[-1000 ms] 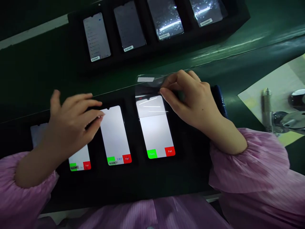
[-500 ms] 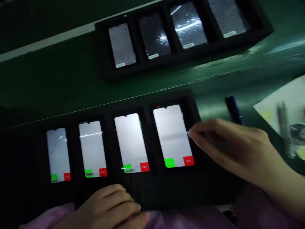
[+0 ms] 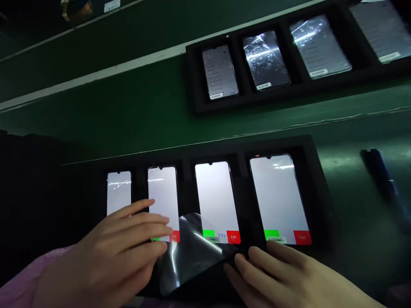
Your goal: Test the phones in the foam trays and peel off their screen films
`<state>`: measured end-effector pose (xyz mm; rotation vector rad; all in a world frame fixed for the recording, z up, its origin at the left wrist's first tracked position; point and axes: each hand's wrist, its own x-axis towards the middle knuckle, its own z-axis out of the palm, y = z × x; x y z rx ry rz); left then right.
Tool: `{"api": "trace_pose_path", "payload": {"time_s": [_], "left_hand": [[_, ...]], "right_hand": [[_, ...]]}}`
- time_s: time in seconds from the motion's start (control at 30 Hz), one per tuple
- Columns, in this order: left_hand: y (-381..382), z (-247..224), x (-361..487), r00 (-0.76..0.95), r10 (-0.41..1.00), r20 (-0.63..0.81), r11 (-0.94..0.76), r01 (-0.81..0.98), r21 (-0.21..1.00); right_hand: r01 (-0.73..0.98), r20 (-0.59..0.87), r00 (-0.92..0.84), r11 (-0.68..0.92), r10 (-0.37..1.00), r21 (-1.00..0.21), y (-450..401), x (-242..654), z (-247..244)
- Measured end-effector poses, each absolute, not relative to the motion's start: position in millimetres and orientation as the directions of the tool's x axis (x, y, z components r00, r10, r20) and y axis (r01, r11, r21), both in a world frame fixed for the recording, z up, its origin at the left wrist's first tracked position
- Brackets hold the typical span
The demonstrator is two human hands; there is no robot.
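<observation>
My left hand [image 3: 117, 250] is pinching clear film [image 3: 194, 254]; film is slanting up rightward between hands, far corner just beside my half-curled right hand [image 3: 279, 271], whose grip I cannot tell.

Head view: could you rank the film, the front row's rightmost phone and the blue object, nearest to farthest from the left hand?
From the left hand:
1. Film: close against it, on its right.
2. Rightmost phone: farther right, past the film.
3. Blue object: farthest right, beyond that phone.
</observation>
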<state>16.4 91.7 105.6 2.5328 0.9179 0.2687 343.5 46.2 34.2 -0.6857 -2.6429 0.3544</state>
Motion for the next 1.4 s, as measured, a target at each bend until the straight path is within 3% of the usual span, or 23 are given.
{"api": "trace_pose_path", "payload": {"time_s": [0.23,0.33,0.5,0.6,0.73,0.87,1.23,1.4], "left_hand": [[135.8,84.8,13.1,0.773,0.631,0.069,-0.684,0.513,0.518],[142.6,74.6,3.1,0.757,0.647,0.092,-0.691,0.531,0.491],[156.7,57.5,-30.7,0.62,0.774,0.128,-0.633,0.758,0.155],[161.5,49.5,-42.8,0.569,0.821,0.04,-0.571,0.82,0.048],[161.1,47.1,-40.0,0.532,0.847,0.02,-0.532,0.845,0.049],[160.4,52.0,-31.9,0.51,0.859,0.043,-0.511,0.859,0.038],[166.5,50.9,-20.7,0.534,0.821,0.2,-0.561,0.82,0.113],[139.6,64.8,-18.6,0.605,0.755,0.253,-0.655,0.715,0.247]], "right_hand": [[0.419,0.295,-0.817,0.862,0.495,-0.286,56.3,348.0,38.5],[0.412,0.281,-0.826,0.864,0.488,-0.288,60.7,343.7,38.5],[0.402,0.308,-0.794,0.833,0.523,-0.379,101.1,333.9,33.1],[0.439,0.324,-0.669,0.707,0.669,-0.554,140.0,333.0,29.9],[0.488,0.249,-0.327,0.388,0.912,-0.782,172.5,335.3,30.7],[0.479,0.194,-0.095,0.216,0.976,-0.851,172.4,337.8,35.6],[0.482,0.315,-0.03,0.29,0.949,-0.827,145.3,335.0,53.6],[0.532,0.29,-0.047,0.27,0.956,-0.803,135.0,332.2,56.4]]}}
